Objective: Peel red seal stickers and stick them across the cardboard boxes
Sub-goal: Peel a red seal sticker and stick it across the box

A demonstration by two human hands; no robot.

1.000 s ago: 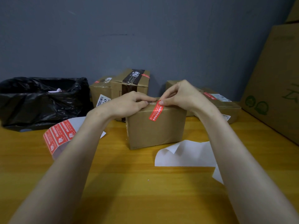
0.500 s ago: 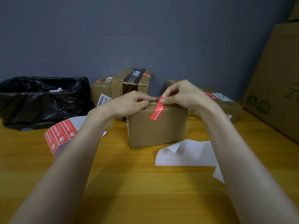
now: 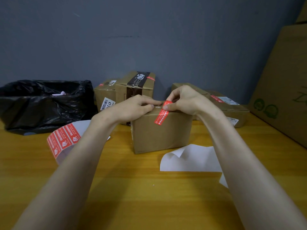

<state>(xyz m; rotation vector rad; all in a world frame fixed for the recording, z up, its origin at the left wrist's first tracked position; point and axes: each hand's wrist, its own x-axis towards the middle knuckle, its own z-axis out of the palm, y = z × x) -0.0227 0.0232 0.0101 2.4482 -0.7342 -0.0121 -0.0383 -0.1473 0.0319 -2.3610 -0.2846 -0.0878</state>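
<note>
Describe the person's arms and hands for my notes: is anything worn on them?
Nothing worn shows. The left forearm and right forearm are bare to the frame edge, with no sleeves in view. The left hand and right hand are ungloved; no ring, watch or bracelet shows.

The cardboard box (image 3: 159,135) sits mid-tabletop (image 3: 141,188), a red seal sticker (image 3: 160,115) bent over its top front edge. The right hand (image 3: 184,100) pinches the sticker's upper end, and at its 9 o'clock the left hand (image 3: 134,108) presses the box top.
</note>
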